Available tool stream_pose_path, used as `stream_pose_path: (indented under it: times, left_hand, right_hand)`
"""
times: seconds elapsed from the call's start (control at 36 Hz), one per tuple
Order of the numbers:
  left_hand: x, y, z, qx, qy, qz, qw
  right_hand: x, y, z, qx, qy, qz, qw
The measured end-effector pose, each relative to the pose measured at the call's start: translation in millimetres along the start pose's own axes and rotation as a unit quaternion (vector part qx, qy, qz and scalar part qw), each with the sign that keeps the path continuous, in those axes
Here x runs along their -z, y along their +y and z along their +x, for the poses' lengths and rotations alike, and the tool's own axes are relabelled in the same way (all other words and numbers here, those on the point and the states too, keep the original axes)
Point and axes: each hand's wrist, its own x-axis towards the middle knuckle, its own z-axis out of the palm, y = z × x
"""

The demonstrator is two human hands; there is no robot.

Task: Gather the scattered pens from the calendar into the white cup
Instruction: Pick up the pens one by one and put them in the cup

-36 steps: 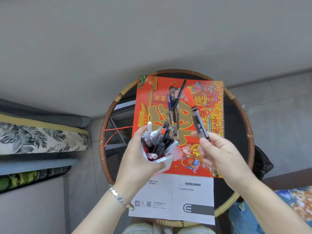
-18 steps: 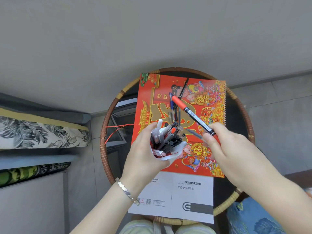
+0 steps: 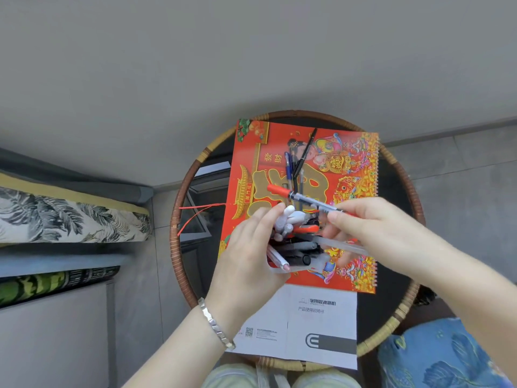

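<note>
Left hand: my left hand (image 3: 246, 256) is wrapped around the white cup (image 3: 296, 266), fingers closed on its side, holding it tipped with the mouth facing right, just below the centre of the frame.
Cup contents: a crowded bundle of pens and markers fills the mouth; I can't count them.
Right hand: my right hand (image 3: 372, 233) is pinched shut on the red-capped marker (image 3: 305, 199), thumb and fingers gripping its tail end.
Marker axis: it lies nearly level, running from the grip at right of centre up and leftward, red cap leading, across the top of the cup's mouth rather than pointing into it.
Key relation: the cup mouth sits just below and left of the marker's cap; I judge the marker has to swing so one end points into the opening before it can go in.
Nearer hand: the right hand already has the marker; the left only needs to hold the cup in place.
Remaining pens: the blue pen (image 3: 288, 169) and the black pen (image 3: 305, 152) lie with a few others on the red calendar (image 3: 355, 191), above centre, well beyond both hands.
Risk: the packed cup may refuse the marker.
</note>
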Motion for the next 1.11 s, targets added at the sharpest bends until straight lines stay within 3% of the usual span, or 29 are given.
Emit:
stream_pose_path:
  times: [0.06,0.14,0.25,0.33,0.47,0.56,0.64,0.72,0.86,1.11]
  left_hand:
    - [-1,0,0,0.003,0.005,-0.012,1.0]
    - [-3,1,-1,0.003,0.011,-0.014,1.0]
    - [-4,7,-7,-0.01,0.013,0.006,1.0]
    - [-6,11,-11,-0.022,0.01,0.004,1.0]
    - [-7,21,-14,-0.022,-0.028,-0.02,0.999]
    - [-3,23,-13,0.049,-0.037,-0.077,0.995]
    - [3,23,-10,0.109,-0.014,-0.167,0.98]
    - [8,20,-6,0.133,-0.009,-0.184,0.974]
    - [10,14,-4,0.16,-0.009,-0.176,0.971]
    - [4,18,-5,0.14,-0.026,-0.134,0.981]
  right_hand:
    - [-3,2,-2,0.009,0.054,0.061,0.997]
    - [-9,6,-3,0.062,0.162,0.063,0.983]
    - [-24,6,-2,0.115,0.31,0.082,0.94]
    - [-38,6,7,0.159,0.363,0.128,0.909]
    - [-48,11,22,0.194,0.344,0.086,0.915]
    - [-31,11,21,0.194,0.314,0.212,0.905]
    - [-15,23,18,0.206,0.237,0.384,0.868]
    - [-13,34,11,0.219,0.201,0.46,0.836]
    - [-26,46,1,0.24,0.141,0.439,0.855]
    - [-58,43,3,0.263,0.173,0.324,0.892]
